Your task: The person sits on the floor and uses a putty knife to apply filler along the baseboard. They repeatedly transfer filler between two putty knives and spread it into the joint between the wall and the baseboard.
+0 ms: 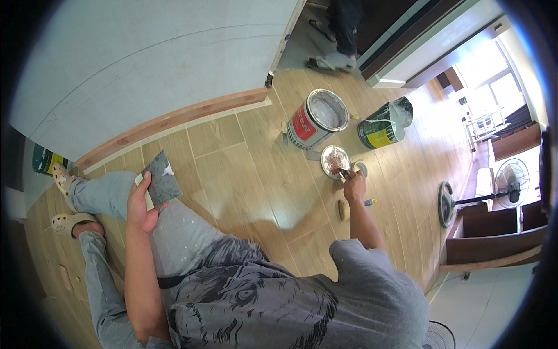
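Observation:
My left hand point(141, 208) is closed around the pale edge of a flat grey putty spreader point(165, 181), held above my thigh. A small white smear sits on its blade. Farther right, my right hand point(355, 188) grips a putty knife point(344, 173), mostly hidden by the fingers. Its tip reaches a round lid point(335, 151) on the floor, which carries white and reddish-brown paste. Just behind the lid stands a large open can point(302, 125) with a red label, holding greyish-white paste. Beside my right hand is a small round tin or lid point(361, 169).
A dark green and yellow container point(376, 132) with a torn top stands right of the can. Near my right wrist lie a tan object point(344, 210) and a small blue-yellow item point(370, 202). A wall panel point(157, 70) rises left; a standing fan point(511, 189) is right. Another person's feet point(331, 61) show at the doorway.

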The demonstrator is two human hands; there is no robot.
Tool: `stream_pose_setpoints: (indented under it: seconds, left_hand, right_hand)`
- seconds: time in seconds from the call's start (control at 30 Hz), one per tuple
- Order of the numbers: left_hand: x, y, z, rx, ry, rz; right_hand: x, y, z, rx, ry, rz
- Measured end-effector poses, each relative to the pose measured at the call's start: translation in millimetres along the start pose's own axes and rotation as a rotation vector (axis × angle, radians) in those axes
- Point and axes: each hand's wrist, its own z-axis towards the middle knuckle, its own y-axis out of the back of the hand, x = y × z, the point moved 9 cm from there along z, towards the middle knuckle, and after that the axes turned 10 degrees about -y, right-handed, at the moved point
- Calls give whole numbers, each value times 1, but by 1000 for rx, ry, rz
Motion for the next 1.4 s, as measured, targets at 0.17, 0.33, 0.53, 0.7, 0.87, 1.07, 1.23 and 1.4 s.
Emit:
stream_pose_setpoints:
  seconds: [0.17,0.33,0.53,0.7,0.87,1.07,1.23,1.4]
  left_hand:
    - [0,2,0,-10,2,19]
    - [1,3,0,-16,9,29]
    - [1,4,0,-30,10,41]
    - [-1,-1,-1,-8,1,43]
    - [-2,0,-2,-28,7,32]
    - [-3,-1,-3,-27,-3,36]
    - [-4,-2,-5,-45,-1,40]
    - [-4,0,-5,-60,-5,56]
  right_hand:
    - [3,8,-13,-22,9,-14]
    - [9,13,-18,-66,-4,22]
    - [14,-2,-21,-49,4,-16]
    - [12,-6,-24,-44,28,32]
    - [9,-4,-29,-48,21,32]
    - [15,-12,-34,-1,62,60]
    - [14,3,-24,-72,-25,-20]
    - [20,13,-25,-15,-26,-14]
